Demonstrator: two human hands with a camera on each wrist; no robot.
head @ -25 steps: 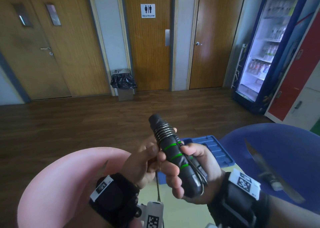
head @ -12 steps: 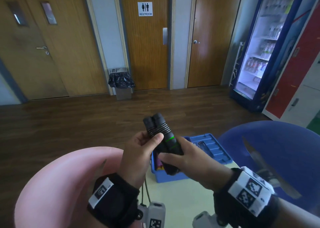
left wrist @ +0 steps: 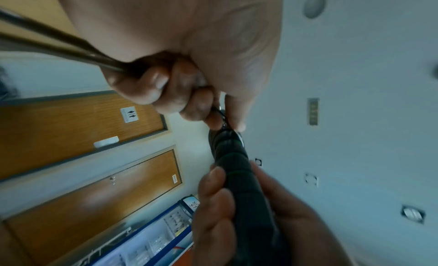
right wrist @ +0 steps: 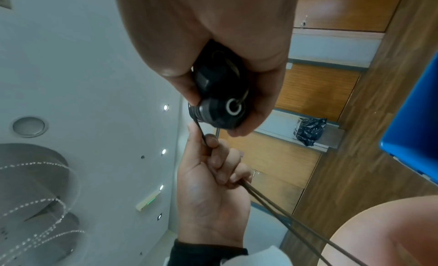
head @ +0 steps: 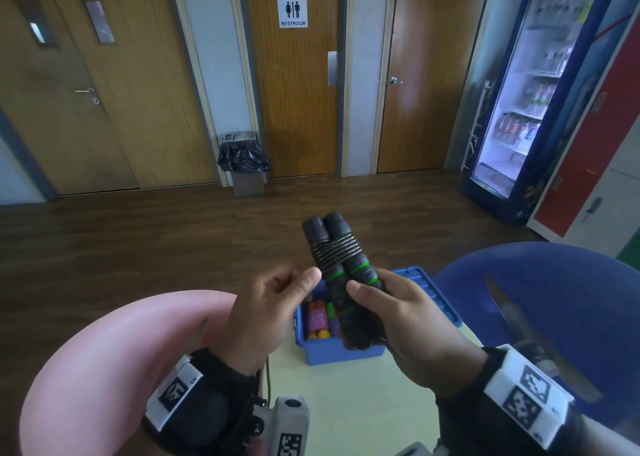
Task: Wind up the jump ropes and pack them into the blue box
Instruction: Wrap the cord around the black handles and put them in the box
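Note:
Two black jump-rope handles [head: 341, 282] with green rings are held side by side, pointing up and away, above the blue box [head: 339, 350]. Several turns of dark rope [head: 335, 250] are wound round their upper part. My right hand [head: 367, 293] grips the lower half of the handles; their end caps [right wrist: 220, 105] show in the right wrist view. My left hand [head: 301, 282], just left of the handles, pinches the rope [right wrist: 201, 133] between thumb and forefinger, and two strands [right wrist: 284, 214] trail from its curled fingers [left wrist: 151, 86]. Colourful wound ropes [head: 317, 319] lie in the box.
The box stands on a pale yellow-green table [head: 346, 403], its lid [head: 434, 298] behind it. A pink chair [head: 104, 351] is at the left and a blue chair [head: 554, 300] at the right. Beyond are wooden floor, a bin [head: 244, 161], doors and a drinks fridge [head: 526, 92].
My right hand has turned the handles so that both show side by side and its back faces up. My left hand has come off the handles to their left, with the rope.

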